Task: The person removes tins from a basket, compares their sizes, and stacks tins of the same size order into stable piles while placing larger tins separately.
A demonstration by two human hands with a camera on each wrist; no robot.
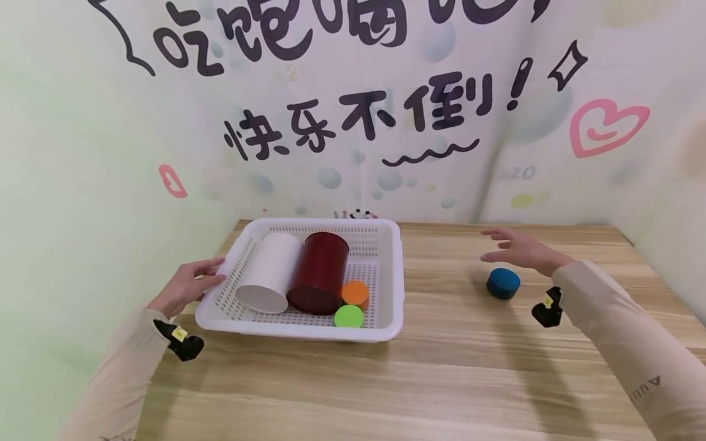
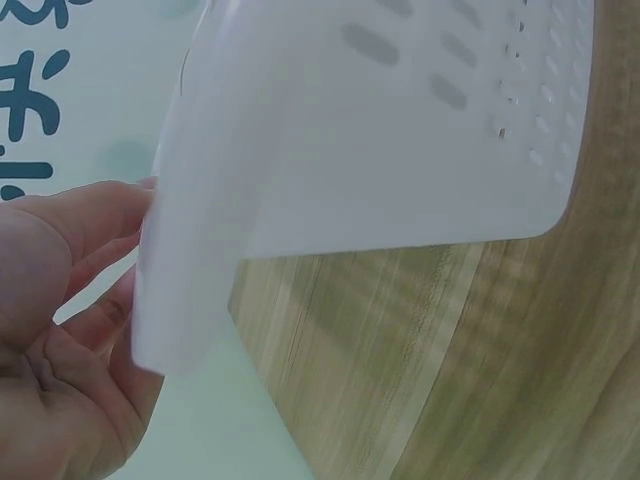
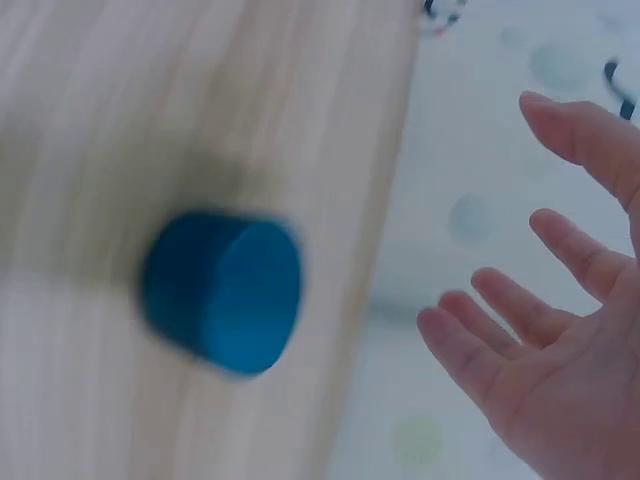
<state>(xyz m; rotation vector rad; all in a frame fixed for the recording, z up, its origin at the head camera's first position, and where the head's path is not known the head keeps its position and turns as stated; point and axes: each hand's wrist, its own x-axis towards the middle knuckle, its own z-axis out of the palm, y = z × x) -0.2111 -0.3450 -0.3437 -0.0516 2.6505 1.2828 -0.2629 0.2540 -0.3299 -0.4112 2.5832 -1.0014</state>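
Note:
My left hand [image 1: 190,283] grips the left rim of a white plastic basket [image 1: 398,275], thumb and fingers at its edge [image 2: 190,250]. Inside the basket lie a white cylinder [image 1: 271,269] and a dark red cylinder [image 1: 321,269], side by side. An orange round block [image 1: 355,294] and a green round block [image 1: 349,316] are at its front right corner. On the right, my right hand [image 1: 521,250] is held above the table with fingers spread, touching nothing. Just below it a short blue cylinder [image 1: 503,283] stands on the table, blurred in the right wrist view.
The basket rests on a wooden table [image 1: 441,380]. Behind it is a wall [image 1: 353,177] with large dark lettering, and a pale green wall [image 1: 99,214] stands on the left. A black wrist mount [image 1: 548,308] sits under the right sleeve.

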